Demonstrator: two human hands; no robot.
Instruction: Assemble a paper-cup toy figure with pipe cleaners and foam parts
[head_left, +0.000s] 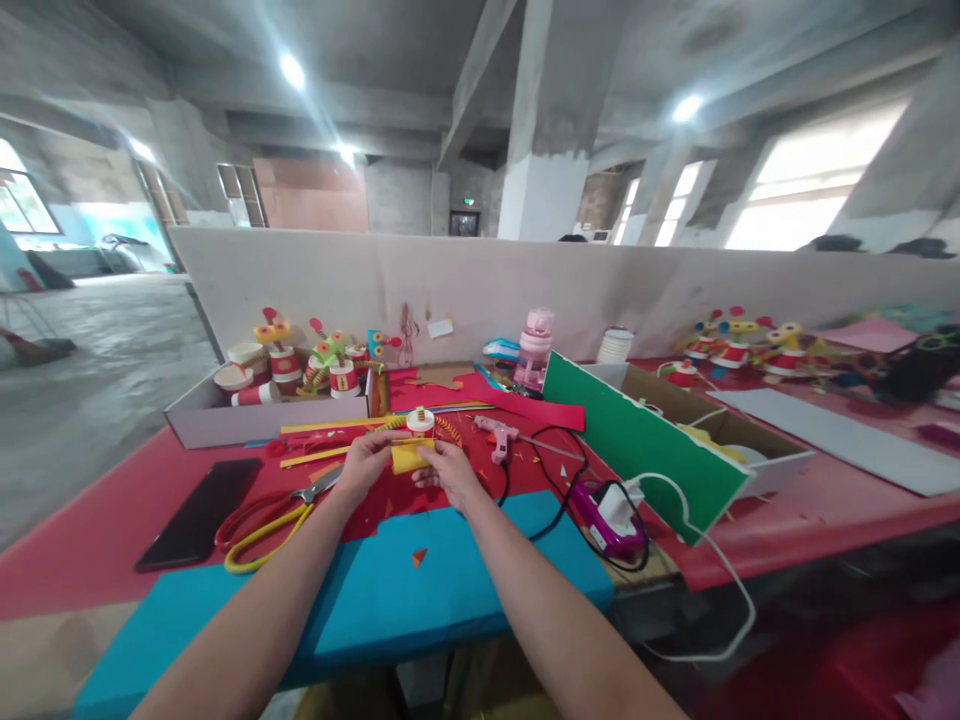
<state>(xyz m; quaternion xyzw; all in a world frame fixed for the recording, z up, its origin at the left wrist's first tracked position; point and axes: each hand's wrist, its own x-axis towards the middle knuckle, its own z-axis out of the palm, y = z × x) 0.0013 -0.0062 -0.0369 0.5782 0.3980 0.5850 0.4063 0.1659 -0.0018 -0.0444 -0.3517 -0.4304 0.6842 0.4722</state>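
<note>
A small piece of yellow paper [409, 458] is held between my two hands over the red table covering. My left hand [366, 462] pinches its left edge, and my right hand [448, 472] grips its right side with the fingers partly curled beneath. Just behind the paper stands a white paper cup [421, 422] with coiled yellow paper springs at its sides; its lower part is hidden. To the left of my left hand lie large scissors [270, 522] with red and yellow handles. A pink hot glue gun [498, 434] rests right of my right hand.
A box [225, 427] of finished paper-cup figures stands at left. A black phone [199, 515] lies before it. At right are a purple power strip [609, 520] with cables and a green-sided box [637, 445]. Blue sheet [450, 580] covers the front edge; a white partition [480, 280] runs behind.
</note>
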